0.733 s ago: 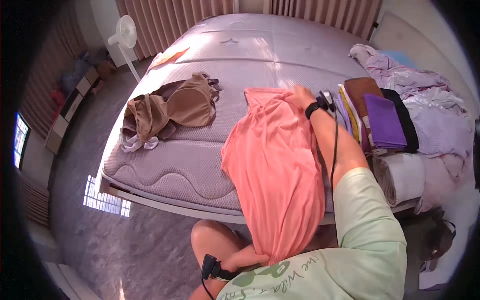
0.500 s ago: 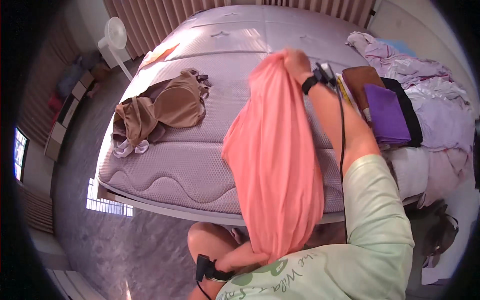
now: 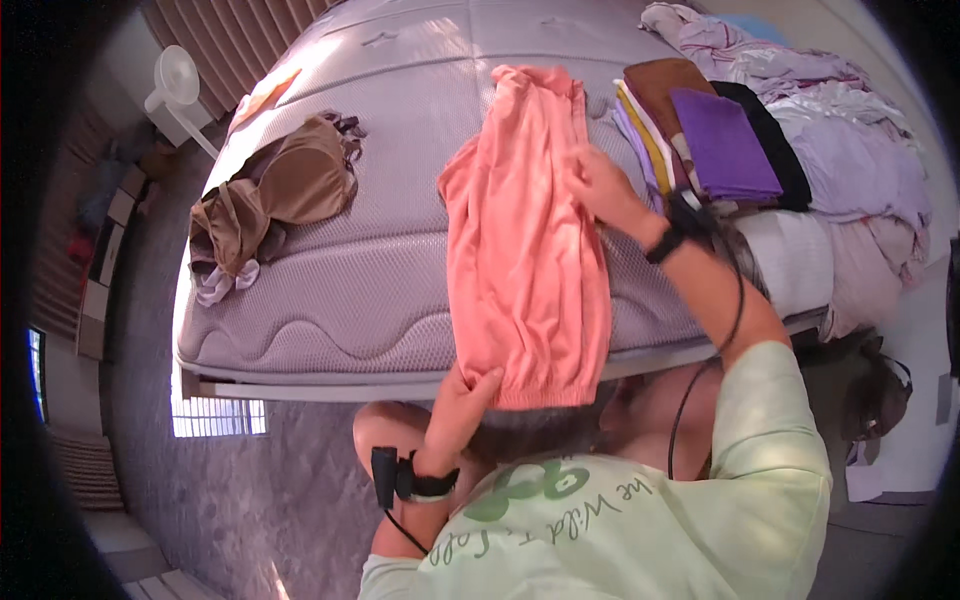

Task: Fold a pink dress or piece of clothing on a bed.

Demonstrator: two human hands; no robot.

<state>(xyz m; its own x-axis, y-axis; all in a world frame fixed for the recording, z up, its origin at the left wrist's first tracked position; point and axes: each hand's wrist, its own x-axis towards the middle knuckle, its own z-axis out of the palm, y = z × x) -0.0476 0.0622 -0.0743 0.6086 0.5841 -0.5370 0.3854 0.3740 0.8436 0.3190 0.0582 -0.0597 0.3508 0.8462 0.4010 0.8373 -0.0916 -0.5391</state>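
Note:
A coral-pink garment point(image 3: 525, 240) with a gathered elastic edge lies lengthwise on the mattress point(image 3: 340, 310), its gathered end hanging over the near side. My left hand point(image 3: 463, 410) is closed on the lower left corner of that end, thumb on top. Higher up, my right hand point(image 3: 605, 192) has its fingers closed on the garment's right edge; part of its grip is hidden. Two brown bras point(image 3: 305, 185) lie to the left of the garment, with other pieces beneath them.
Folded clothes, a purple one point(image 3: 725, 145) on top, lie right of my right hand. Beyond them is a heap of pale crumpled clothes point(image 3: 850, 150). A white fan point(image 3: 177, 75) stands at the far left. A dark bag point(image 3: 877, 395) is at the lower right.
The garment, held up and stretched before, now lies on the mattress. My right hand has come down its right edge. My left hand has moved up from my lap to its near corner.

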